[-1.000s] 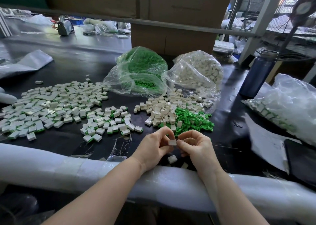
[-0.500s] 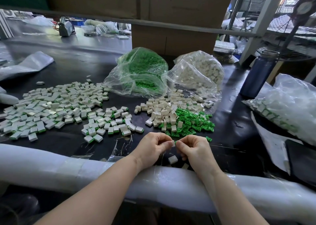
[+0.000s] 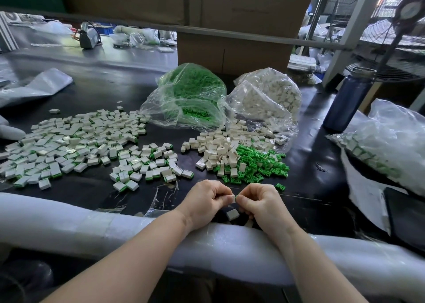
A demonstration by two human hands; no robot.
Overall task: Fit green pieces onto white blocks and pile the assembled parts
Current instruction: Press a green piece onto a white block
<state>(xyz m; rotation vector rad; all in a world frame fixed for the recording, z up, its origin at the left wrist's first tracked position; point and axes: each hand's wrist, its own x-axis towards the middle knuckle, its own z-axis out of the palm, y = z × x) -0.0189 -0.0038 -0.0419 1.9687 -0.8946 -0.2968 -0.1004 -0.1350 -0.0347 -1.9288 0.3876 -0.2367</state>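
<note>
White plastic shows between the two hands: a small white block [image 3: 233, 198] with a sliver of green piece [image 3: 236, 196] at its right edge is pinched from both sides. The left hand [image 3: 207, 199] curls its fingers and thumb round the block's left side, and the right hand [image 3: 259, 202] pinches the green edge with thumb and forefinger, so the hands meet knuckle to knuckle just above the black table [image 3: 115, 91]. Both forearms rest on a white foam-wrapped rail [image 3: 69, 222] along the table's near edge.

Directly below the hands a single loose white block [image 3: 232, 214] lies on the table, and another pale one peeks out under the right hand. One stray green piece [image 3: 280, 187] sits just beyond the right hand.

Farther out, a heap of loose green pieces [image 3: 257, 164] lies touching a heap of bare white blocks [image 3: 220, 148], the white ones spilling from the mouth of a clear bag of white blocks [image 3: 271, 95]. Beside it on the left stands a clear bag of green pieces [image 3: 193, 91].

To the left, a small pile of assembled parts [image 3: 149, 167] sits near the hands, and a much wider spread of assembled parts [image 3: 69, 141] covers the table beyond it. At the right edge are a dark blue bottle [image 3: 347, 104] and another plastic bag [image 3: 386, 146] holding white-and-green parts. A cardboard box [image 3: 230, 49] stands behind the two bags.
</note>
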